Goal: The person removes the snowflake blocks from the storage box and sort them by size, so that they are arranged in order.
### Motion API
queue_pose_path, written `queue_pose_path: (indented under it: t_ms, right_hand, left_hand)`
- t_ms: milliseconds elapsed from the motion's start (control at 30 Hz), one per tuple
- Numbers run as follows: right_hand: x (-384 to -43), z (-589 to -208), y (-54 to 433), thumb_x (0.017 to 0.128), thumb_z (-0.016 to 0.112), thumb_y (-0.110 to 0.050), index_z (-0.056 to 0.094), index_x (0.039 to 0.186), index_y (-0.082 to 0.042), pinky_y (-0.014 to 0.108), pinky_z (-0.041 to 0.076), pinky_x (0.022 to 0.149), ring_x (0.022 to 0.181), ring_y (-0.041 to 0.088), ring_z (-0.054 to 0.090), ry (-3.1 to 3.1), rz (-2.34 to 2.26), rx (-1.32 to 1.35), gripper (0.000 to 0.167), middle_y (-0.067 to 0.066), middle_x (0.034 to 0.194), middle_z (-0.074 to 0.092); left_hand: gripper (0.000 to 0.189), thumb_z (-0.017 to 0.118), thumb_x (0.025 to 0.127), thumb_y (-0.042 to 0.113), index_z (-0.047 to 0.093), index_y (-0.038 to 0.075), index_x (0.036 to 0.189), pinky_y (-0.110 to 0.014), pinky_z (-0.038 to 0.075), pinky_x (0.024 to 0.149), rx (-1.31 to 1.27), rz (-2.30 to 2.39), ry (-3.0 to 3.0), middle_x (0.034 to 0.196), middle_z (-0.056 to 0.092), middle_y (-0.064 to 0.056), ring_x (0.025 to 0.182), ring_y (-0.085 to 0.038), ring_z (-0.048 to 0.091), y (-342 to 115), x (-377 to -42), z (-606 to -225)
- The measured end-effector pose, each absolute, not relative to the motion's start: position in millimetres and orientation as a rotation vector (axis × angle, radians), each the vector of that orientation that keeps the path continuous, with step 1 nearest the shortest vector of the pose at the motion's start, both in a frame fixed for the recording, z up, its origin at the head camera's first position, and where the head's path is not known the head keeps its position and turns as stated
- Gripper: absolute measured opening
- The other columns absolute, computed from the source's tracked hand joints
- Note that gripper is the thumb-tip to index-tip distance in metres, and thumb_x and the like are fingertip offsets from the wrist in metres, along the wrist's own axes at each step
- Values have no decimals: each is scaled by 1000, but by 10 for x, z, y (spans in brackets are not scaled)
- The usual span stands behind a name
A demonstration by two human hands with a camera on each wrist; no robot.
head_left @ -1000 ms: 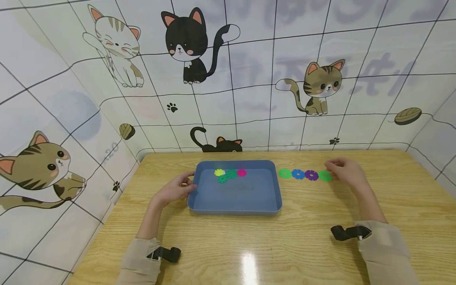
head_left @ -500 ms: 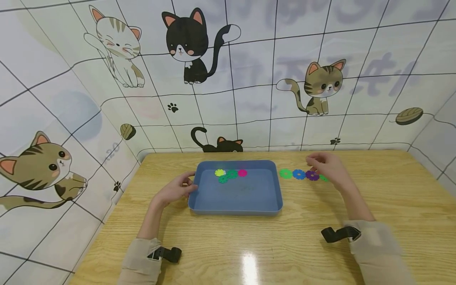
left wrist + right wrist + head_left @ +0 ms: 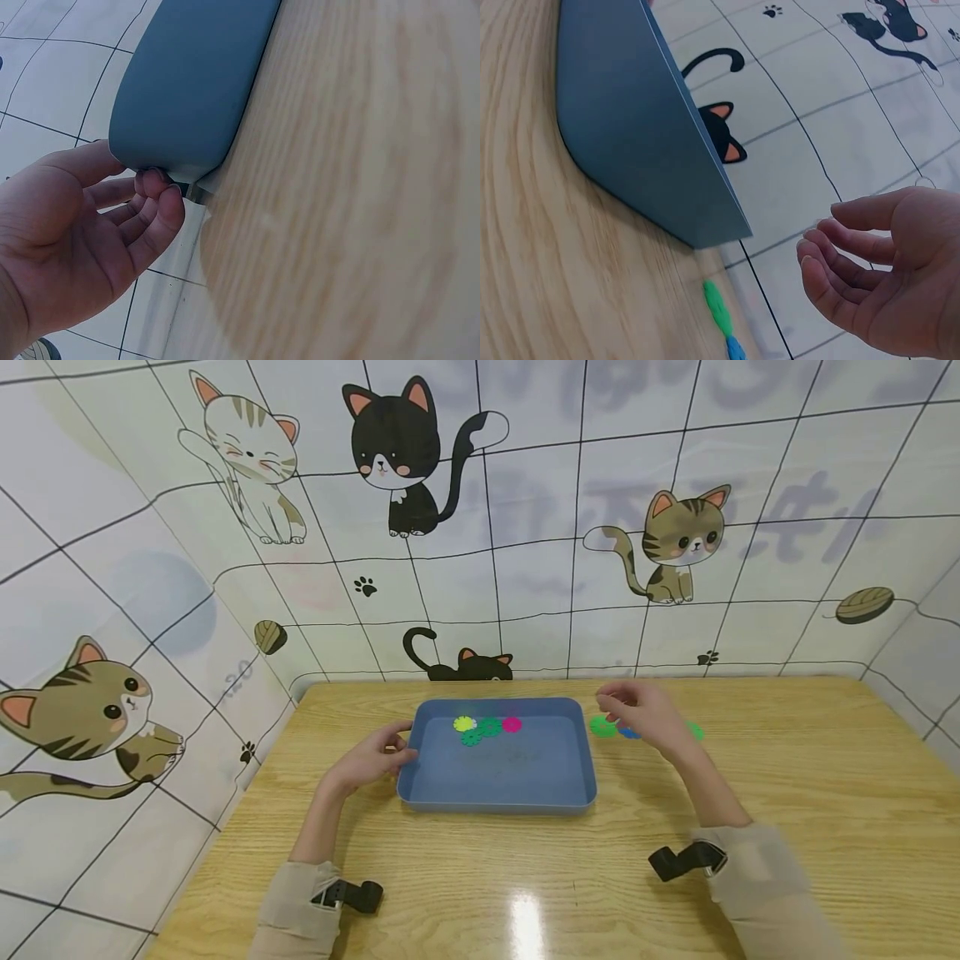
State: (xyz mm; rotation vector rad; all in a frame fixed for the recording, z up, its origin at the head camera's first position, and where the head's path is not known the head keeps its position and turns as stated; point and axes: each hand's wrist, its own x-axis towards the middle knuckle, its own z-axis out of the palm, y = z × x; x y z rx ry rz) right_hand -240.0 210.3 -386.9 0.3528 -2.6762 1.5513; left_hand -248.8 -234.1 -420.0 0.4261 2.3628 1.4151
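Observation:
A shallow blue tray (image 3: 495, 785) sits on the wooden table. My left hand (image 3: 369, 756) holds its left side, thumb at the rim and fingers bent against the outer wall, as the left wrist view shows. Inside the tray lie a yellow flower-shaped disc (image 3: 463, 724), two green ones and a pink disc (image 3: 512, 725). Right of the tray runs a row of similar discs: a bright green disc (image 3: 602, 727), a blue disc (image 3: 630, 733) and another green disc (image 3: 697, 730). Over this row hovers my right hand (image 3: 648, 714), fingers loosely bent, nothing between them; it hides part of the row.
The wooden table (image 3: 465, 877) meets a wall covering (image 3: 540, 568) with cat drawings at its back edge. Side panels of the same covering rise at left and right. Wrist cameras (image 3: 362, 897) are strapped to both sleeves.
My right hand has moved left along the row, from the far green disc toward the tray; the purple disc is now hidden behind it. My left hand and the tray stay put.

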Motion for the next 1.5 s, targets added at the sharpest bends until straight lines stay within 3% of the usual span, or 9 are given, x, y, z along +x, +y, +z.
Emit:
queue_pose_path:
  t_ms: [233,500,767,1133,1500]
  right_hand:
    - [-2449,-3900,1831,102,62,-18,66,117,4,49,56,76,87,39,64,-2677,1548,449,27,22,99,67]
    - [-2485,-3948,1469,101,63,-15,68,115,3,33,54,76,90,29,65,-2707,1477,526,23,18,105,70]
    - [-2503,-4009,1171,100,63,-11,69,115,2,40,53,84,96,26,65,-2730,1435,638,20,13,109,70]
    - [-2632,-4118,900,99,65,-10,68,117,1,38,53,77,95,25,67,-2794,1416,700,22,11,108,70]
    - [-2745,-4174,735,99,62,-6,63,132,2,45,52,94,118,35,61,-2884,1355,759,34,16,130,64]
  left_hand:
    - [65,58,102,8,25,-8,155,-31,48,64,429,1425,2351,97,50,-13,73,-21,52,-2337,-2489,-4196]
    - [65,59,102,9,25,-9,155,-32,48,63,422,1422,2352,98,51,-14,74,-22,53,-2338,-2480,-4185]
    - [66,59,102,9,24,-9,155,-32,49,63,439,1432,2351,97,50,-13,75,-22,53,-2351,-2501,-4205]
    - [65,60,101,9,26,-9,154,-31,48,64,431,1422,2360,96,51,-12,74,-23,54,-2347,-2495,-4208]
    - [64,58,102,8,26,-9,155,-32,49,64,435,1410,2368,96,51,-12,73,-21,54,-2347,-2503,-4223]
